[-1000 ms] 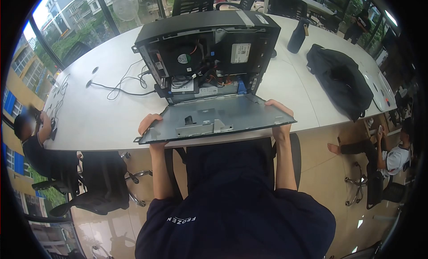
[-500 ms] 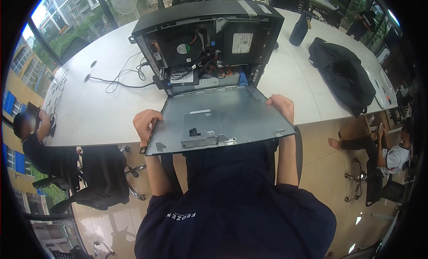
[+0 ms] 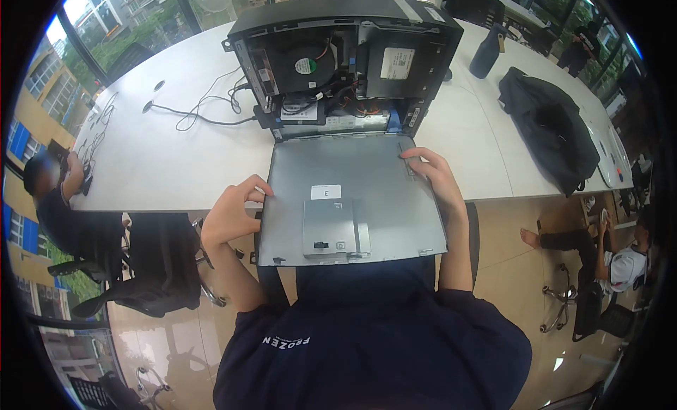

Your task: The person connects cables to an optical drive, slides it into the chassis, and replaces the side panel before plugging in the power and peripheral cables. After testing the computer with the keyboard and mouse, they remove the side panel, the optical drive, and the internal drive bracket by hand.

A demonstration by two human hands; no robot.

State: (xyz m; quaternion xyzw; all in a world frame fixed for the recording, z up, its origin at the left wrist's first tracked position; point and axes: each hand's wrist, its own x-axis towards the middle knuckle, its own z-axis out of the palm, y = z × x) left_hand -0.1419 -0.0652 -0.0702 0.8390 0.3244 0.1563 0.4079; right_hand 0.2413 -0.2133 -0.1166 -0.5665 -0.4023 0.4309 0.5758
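Note:
A grey metal computer side panel [image 3: 395, 219] is held between my two hands, its inner face toward me. My left hand [image 3: 236, 209] grips its left edge, thumb and fingers around it. On the right, my right hand [image 3: 434, 174] holds the other edge near the upper corner, fingertips resting on the inner face. A small white label [image 3: 326, 192] and a raised bracket [image 3: 328, 227] show on the panel. Its far edge meets the bottom of the black computer case [image 3: 338, 15], whose side is uncovered. Inside are a fan [image 3: 300, 66] and a labelled drive cover [image 3: 396, 64].
Cables [image 3: 204, 116] run from the case across the white table [image 3: 169, 170] to a round hole. A dark bottle [image 3: 488, 52] and a black bag [image 3: 546, 128] are on the right. One person [image 3: 53, 191] sits at far left, another [image 3: 627, 262] at far right.
The panel has turned so its inner face shows more fully, and its near edge has come lower. My left hand has shifted along its edge; my right fingers now reach onto the inner face.

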